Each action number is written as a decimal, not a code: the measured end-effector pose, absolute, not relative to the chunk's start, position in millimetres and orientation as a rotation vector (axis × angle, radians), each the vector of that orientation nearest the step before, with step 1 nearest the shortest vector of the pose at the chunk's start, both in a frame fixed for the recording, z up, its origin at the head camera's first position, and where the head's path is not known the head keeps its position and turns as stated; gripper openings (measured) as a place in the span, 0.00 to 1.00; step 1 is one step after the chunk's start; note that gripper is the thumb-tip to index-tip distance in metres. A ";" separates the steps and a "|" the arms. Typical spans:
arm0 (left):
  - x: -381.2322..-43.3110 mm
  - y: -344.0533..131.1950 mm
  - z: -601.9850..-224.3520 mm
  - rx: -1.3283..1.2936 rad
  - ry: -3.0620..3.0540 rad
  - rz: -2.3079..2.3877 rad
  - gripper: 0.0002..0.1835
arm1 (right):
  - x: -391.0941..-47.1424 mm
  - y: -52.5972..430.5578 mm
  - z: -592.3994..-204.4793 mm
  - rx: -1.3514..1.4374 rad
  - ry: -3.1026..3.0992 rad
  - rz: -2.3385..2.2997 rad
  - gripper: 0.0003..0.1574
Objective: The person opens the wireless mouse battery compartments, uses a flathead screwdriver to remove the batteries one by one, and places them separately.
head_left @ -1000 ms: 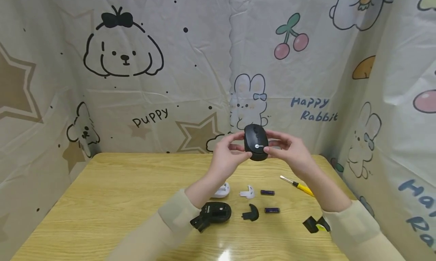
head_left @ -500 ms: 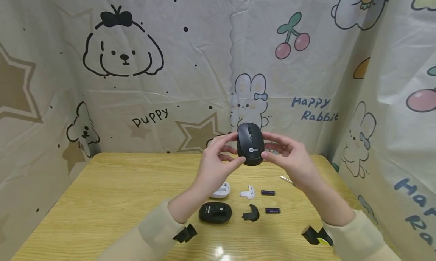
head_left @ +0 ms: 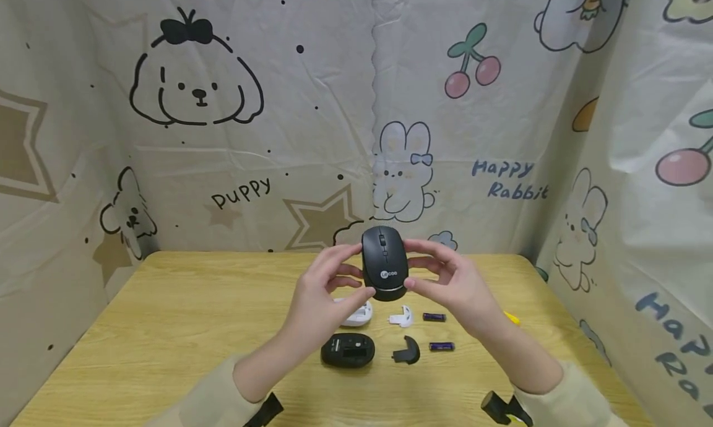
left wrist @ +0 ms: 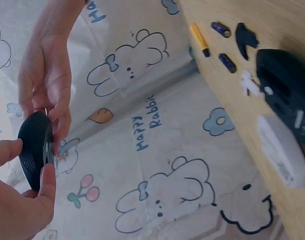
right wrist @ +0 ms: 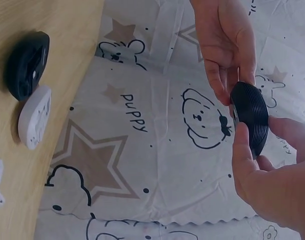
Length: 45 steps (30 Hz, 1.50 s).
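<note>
You're pinching the black mouse (head_left: 385, 263) right between your left hand (head_left: 319, 291) and right hand (head_left: 458, 283), and you're doing it best while squeezing lightly, thumbs (head_left: 364, 295) sitting clear of the buttons (head_left: 393, 238).

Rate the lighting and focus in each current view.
Head: brightest, held black mouse crisp enough to read its logo; left wrist: dimmer, yellow-handled screwdriver soft; right wrist: also dimmer, white mouse on the table soft-edged.
</note>
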State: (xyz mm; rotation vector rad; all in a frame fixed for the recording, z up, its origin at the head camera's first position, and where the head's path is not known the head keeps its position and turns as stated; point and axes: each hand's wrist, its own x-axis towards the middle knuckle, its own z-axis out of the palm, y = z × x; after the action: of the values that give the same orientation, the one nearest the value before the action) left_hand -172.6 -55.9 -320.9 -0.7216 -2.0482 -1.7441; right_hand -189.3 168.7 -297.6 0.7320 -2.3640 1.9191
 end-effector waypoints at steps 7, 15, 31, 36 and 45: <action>-164.5 -66.4 -336.9 -0.696 -2.060 -1.732 0.33 | -188.9 160.5 -313.6 0.779 -2.391 1.990 0.35; -163.8 -74.8 -359.2 -0.669 -2.088 -1.780 0.33 | -189.6 152.9 -338.0 0.806 -2.361 2.063 0.35; -168.3 -82.4 -399.1 -0.608 -2.244 -1.867 0.35 | -190.1 148.6 -383.4 0.630 -2.404 2.194 0.35; -171.0 -83.2 -404.6 -0.641 -2.240 -1.826 0.38 | -192.6 148.0 -391.1 0.639 -2.388 2.239 0.35; -172.4 -85.0 -406.3 -0.559 -2.271 -1.856 0.37 | -195.8 146.9 -400.1 0.784 -2.391 2.159 0.36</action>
State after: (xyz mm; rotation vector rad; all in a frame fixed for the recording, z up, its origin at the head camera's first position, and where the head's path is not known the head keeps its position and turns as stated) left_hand -172.4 -85.0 -406.3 -0.5593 -2.2708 -1.8556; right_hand -195.8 146.9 -400.1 0.7837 -2.3913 2.1587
